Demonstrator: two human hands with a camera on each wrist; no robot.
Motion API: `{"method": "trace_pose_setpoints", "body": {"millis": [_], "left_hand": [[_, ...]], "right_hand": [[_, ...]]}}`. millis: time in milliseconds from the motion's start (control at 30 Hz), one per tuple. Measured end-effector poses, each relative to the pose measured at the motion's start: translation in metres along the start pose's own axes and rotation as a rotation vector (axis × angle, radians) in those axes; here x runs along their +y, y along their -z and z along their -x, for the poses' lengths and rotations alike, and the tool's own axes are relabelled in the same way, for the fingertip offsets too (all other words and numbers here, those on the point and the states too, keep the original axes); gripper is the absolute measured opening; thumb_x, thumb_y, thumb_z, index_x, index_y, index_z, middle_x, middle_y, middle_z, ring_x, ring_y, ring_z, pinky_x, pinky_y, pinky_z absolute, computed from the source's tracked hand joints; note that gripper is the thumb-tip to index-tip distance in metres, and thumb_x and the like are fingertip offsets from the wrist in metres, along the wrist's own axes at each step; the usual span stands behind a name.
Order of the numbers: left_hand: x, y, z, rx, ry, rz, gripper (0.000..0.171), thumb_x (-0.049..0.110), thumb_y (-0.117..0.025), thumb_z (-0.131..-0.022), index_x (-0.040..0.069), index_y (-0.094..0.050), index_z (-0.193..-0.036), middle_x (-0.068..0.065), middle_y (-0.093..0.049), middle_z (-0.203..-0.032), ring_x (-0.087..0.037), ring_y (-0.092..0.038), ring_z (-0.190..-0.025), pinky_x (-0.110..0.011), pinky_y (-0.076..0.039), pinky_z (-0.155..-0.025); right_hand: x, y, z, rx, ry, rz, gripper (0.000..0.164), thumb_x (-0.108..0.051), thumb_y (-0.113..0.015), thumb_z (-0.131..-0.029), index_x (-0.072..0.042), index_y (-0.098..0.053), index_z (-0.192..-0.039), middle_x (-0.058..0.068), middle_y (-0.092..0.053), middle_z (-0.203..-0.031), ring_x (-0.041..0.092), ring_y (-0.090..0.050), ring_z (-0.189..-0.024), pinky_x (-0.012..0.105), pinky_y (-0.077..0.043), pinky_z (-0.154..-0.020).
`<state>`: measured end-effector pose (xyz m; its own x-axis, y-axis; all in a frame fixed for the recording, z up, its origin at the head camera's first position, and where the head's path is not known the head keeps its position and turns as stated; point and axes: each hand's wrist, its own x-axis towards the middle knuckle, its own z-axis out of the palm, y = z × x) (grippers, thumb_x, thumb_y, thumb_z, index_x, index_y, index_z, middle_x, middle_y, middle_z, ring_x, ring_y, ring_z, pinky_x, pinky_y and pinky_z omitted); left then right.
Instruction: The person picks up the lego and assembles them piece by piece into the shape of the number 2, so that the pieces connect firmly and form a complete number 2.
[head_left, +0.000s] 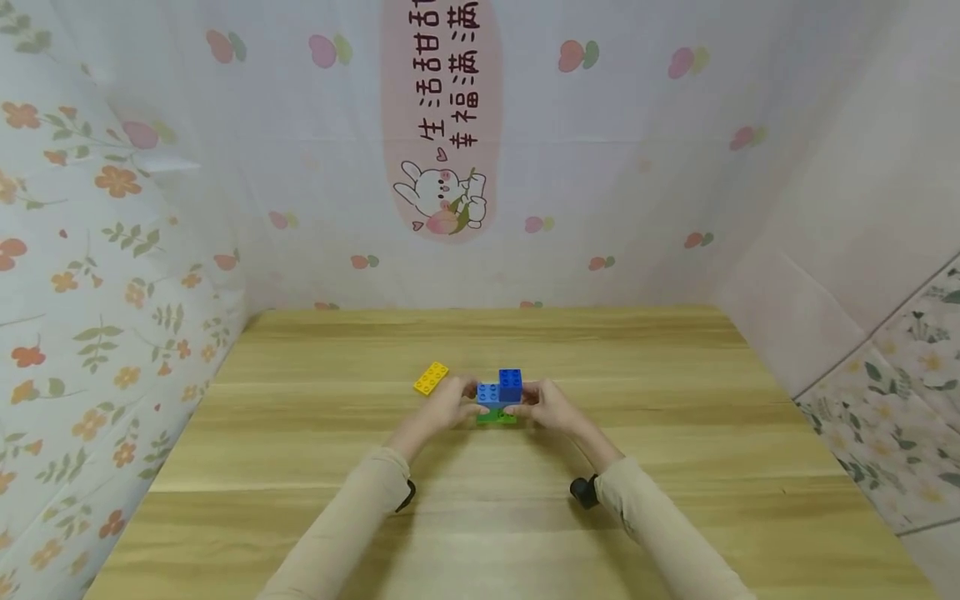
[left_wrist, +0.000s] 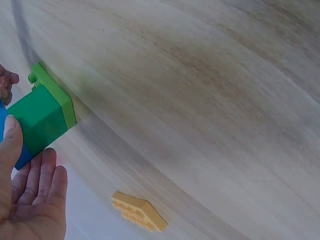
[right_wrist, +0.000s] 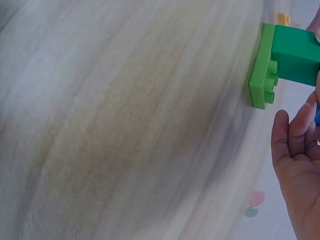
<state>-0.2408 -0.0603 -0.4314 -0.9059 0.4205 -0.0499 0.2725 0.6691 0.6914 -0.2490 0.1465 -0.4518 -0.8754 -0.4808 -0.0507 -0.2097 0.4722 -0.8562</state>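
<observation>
While my left hand (head_left: 450, 402) and right hand (head_left: 553, 407) clamp fingers on the brick stack (head_left: 488, 393), yellow brick (head_left: 431, 378) lies nearer the table's far edge (head_left: 637, 311).

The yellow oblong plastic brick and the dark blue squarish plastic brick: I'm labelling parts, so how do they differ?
Shape: the yellow oblong plastic brick is a thin slab; the dark blue squarish plastic brick is a taller block.
Studs: the yellow brick shows eight, the dark blue brick four.
Place: the yellow brick lies on the wooden table; the dark blue brick tops the stack of bricks.
Both have round studs facing up.
</observation>
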Motion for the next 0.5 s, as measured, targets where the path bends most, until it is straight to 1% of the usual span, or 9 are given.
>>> {"method": "trace_pose_setpoints", "body": {"millis": [133, 267, 333, 433, 467, 500], "left_hand": [[0.0027, -0.0003, 0.0026, 0.007, -0.007, 0.003, 0.034, 0.014, -0.067, -0.082, -0.004, -0.057, -0.11, -0.017, -0.063, -0.105, -0.028, -0.059, -0.1, -0.038, -0.049, -0.09], [0.0032, -0.0004, 0.0036, 0.01, -0.008, 0.011, 0.034, 0.013, -0.067, -0.082, -0.004, -0.057, -0.11, -0.017, -0.063, -0.104, -0.027, -0.059, -0.099, -0.037, -0.049, -0.089], [0.0026, -0.0007, 0.0036, 0.008, -0.005, 0.021, 0.033, 0.013, -0.067, -0.082, -0.004, -0.057, -0.11, -0.016, -0.063, -0.104, -0.026, -0.059, -0.099, -0.037, -0.049, -0.089], [0.0015, -0.0004, 0.0028, 0.006, 0.002, 0.035, 0.032, 0.013, -0.067, -0.082, -0.003, -0.058, -0.109, -0.016, -0.063, -0.104, -0.026, -0.059, -0.098, -0.037, -0.049, -0.088], [0.001, -0.0002, 0.0022, 0.005, 0.005, 0.037, 0.032, 0.013, -0.067, -0.083, -0.003, -0.058, -0.109, -0.016, -0.063, -0.104, -0.026, -0.059, -0.099, -0.038, -0.049, -0.088], [0.0004, 0.0001, 0.0015, 0.002, 0.005, 0.038, 0.032, 0.013, -0.067, -0.083, -0.003, -0.058, -0.109, -0.016, -0.063, -0.104, -0.026, -0.059, -0.099, -0.038, -0.049, -0.088]], "right_hand": [[-0.0024, 0.0002, 0.0045, -0.013, 0.009, -0.012, 0.033, -0.01, -0.062, -0.086, 0.008, -0.059, -0.113, 0.021, -0.067, -0.087, 0.016, -0.053, -0.069, 0.019, -0.042, -0.057], [-0.0049, 0.0, 0.007, -0.007, 0.016, -0.006, 0.034, -0.011, -0.062, -0.086, 0.008, -0.059, -0.114, 0.021, -0.067, -0.088, 0.017, -0.054, -0.07, 0.019, -0.043, -0.059], [-0.0057, 0.0, 0.0077, -0.008, 0.015, -0.006, 0.034, -0.012, -0.062, -0.086, 0.006, -0.059, -0.114, 0.019, -0.067, -0.088, 0.016, -0.053, -0.07, 0.019, -0.043, -0.059], [-0.0044, 0.0007, 0.0072, -0.011, 0.04, -0.017, 0.033, -0.017, -0.063, -0.086, 0.004, -0.061, -0.112, 0.013, -0.068, -0.085, 0.013, -0.053, -0.069, 0.02, -0.044, -0.06], [-0.0039, 0.0014, 0.0068, -0.013, 0.074, -0.015, 0.033, -0.018, -0.063, -0.086, 0.003, -0.062, -0.111, 0.011, -0.068, -0.083, 0.012, -0.053, -0.068, 0.02, -0.043, -0.058], [-0.0038, 0.002, 0.0064, -0.014, 0.088, -0.018, 0.033, -0.02, -0.063, -0.086, 0.003, -0.063, -0.11, 0.009, -0.067, -0.082, 0.011, -0.052, -0.067, 0.02, -0.043, -0.057]]}}
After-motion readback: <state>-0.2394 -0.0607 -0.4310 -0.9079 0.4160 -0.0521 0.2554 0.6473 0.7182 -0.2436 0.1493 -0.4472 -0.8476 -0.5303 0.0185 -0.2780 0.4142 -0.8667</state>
